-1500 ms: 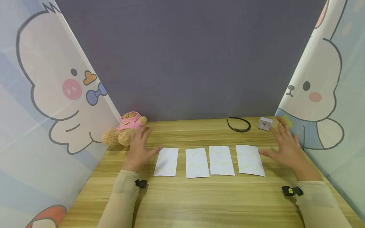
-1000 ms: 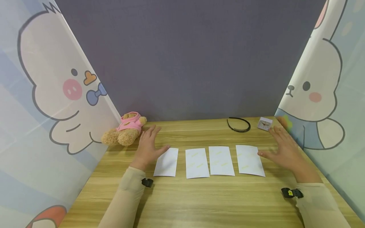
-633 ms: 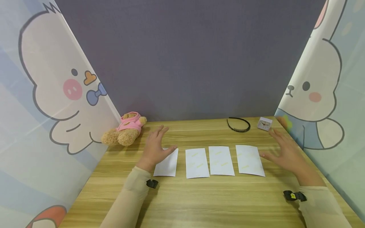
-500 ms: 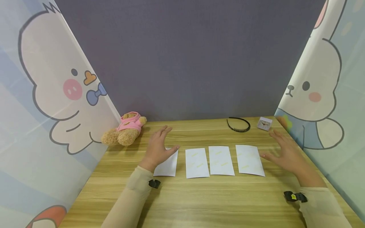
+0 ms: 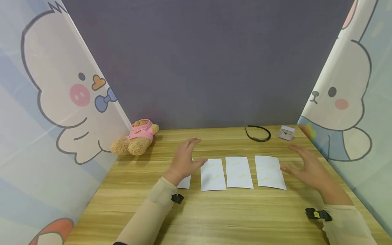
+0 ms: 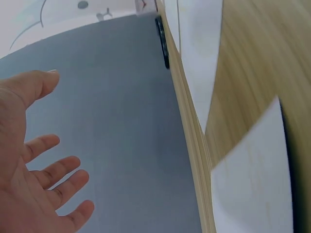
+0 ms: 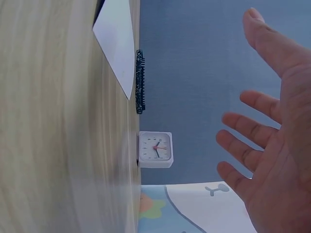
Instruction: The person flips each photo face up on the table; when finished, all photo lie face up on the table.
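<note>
Several white paper sheets with faint yellow marks lie in a row across the wooden table. My left hand (image 5: 185,160) is held over the leftmost sheet (image 5: 184,183) and partly hides it; its thumb reaches the near-left sheet (image 5: 213,175) in the head view. Fingers spread, it holds nothing. My right hand (image 5: 309,168) is just right of the rightmost sheet (image 5: 270,172), its thumb at that sheet's edge in the head view, fingers apart and nothing in them. Between these lies another sheet (image 5: 239,172). In the right wrist view the palm (image 7: 286,160) faces the sheets' side.
A teddy bear (image 5: 140,137) in a pink top lies at the back left. At the back right are a black toothed headband (image 5: 258,133) and a small white alarm clock (image 5: 286,133). A grey panel (image 5: 208,68) stands behind, with cartoon-printed walls on both sides.
My left hand has moved right, from beside the teddy bear to over the leftmost sheet and up to its neighbour. My right hand has drawn slightly toward me. The sheets have stayed put.
</note>
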